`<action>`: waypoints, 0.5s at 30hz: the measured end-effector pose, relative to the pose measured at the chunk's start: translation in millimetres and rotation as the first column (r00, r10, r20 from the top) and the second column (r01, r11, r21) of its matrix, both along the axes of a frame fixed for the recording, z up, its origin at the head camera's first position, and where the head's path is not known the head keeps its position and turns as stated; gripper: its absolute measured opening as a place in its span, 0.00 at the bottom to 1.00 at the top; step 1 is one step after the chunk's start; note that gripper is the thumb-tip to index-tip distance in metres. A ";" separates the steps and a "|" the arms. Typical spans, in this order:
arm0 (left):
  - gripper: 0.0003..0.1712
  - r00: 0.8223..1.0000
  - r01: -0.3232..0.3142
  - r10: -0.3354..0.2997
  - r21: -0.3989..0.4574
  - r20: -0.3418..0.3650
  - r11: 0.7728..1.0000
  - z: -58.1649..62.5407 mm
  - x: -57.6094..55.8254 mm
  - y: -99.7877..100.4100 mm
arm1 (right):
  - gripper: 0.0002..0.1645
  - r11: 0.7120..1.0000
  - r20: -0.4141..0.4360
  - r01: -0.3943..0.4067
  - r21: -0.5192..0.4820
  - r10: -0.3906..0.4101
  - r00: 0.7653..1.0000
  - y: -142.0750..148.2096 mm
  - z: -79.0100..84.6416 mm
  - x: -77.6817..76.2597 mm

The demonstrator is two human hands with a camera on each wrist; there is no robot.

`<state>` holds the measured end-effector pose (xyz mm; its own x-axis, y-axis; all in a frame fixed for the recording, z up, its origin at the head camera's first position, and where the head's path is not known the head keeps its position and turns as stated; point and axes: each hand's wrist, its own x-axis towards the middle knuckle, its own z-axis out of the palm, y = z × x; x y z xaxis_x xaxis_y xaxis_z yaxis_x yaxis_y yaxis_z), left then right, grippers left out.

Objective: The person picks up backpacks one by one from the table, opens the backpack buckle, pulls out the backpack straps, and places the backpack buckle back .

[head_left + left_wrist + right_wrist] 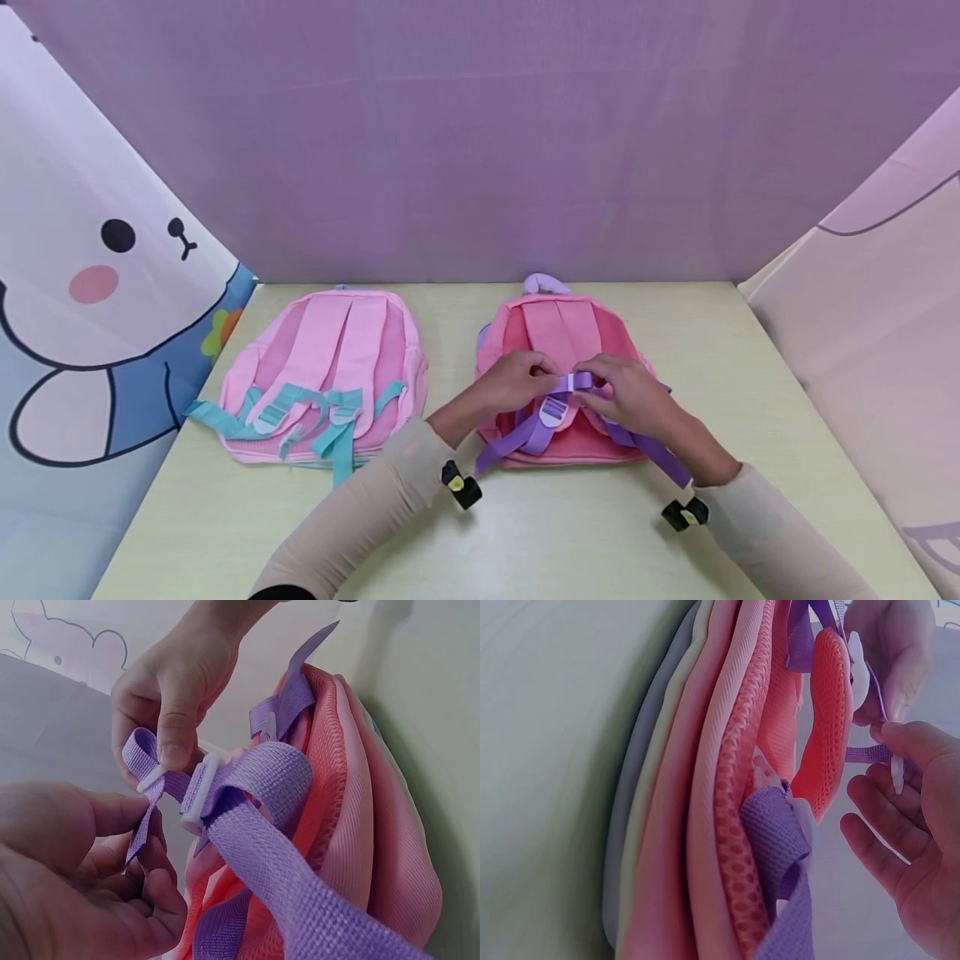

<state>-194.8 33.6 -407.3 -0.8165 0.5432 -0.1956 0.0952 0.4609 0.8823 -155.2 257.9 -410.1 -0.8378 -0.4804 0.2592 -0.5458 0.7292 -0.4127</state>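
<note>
A coral-pink backpack lies with its shoulder straps facing up, and purple webbing hangs from it. Above it, my left hand pinches the loose end of a purple strap between thumb and fingers. My right hand grips the same strap at a loop, its thumb beside a small white slider threaded on the webbing. Close by, a white ladder buckle joins the webbing to a padded shoulder strap. In the right wrist view the white slider shows under the right thumb.
Left of it lies a light pink backpack with turquoise straps, also straps up. Both rest on a pale wooden table. A purple backdrop rises behind, and printed cloth panels flank the sides.
</note>
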 end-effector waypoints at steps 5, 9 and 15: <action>0.09 1.000 0.002 -0.002 -0.010 -0.009 1.000 0.1 -0.5 2.2 | 0.20 1.000 -0.022 -0.012 -0.007 0.012 1.000 -0.1 -1.5 0.6; 0.09 1.000 0.007 -0.008 -0.018 -0.019 1.000 0.6 -0.9 3.3 | 0.20 1.000 -0.015 -0.010 -0.009 0.010 1.000 0.1 -1.8 0.7; 0.10 1.000 -0.005 0.005 -0.018 -0.017 1.000 -1.0 -1.6 6.4 | 0.20 1.000 -0.003 -0.003 -0.012 0.003 1.000 0.1 -2.0 0.5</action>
<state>-196.4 40.1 -408.3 -0.8223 0.5359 -0.1913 0.1078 0.4769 0.8723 -154.7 257.9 -412.1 -0.8357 -0.4797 0.2674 -0.5491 0.7225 -0.4201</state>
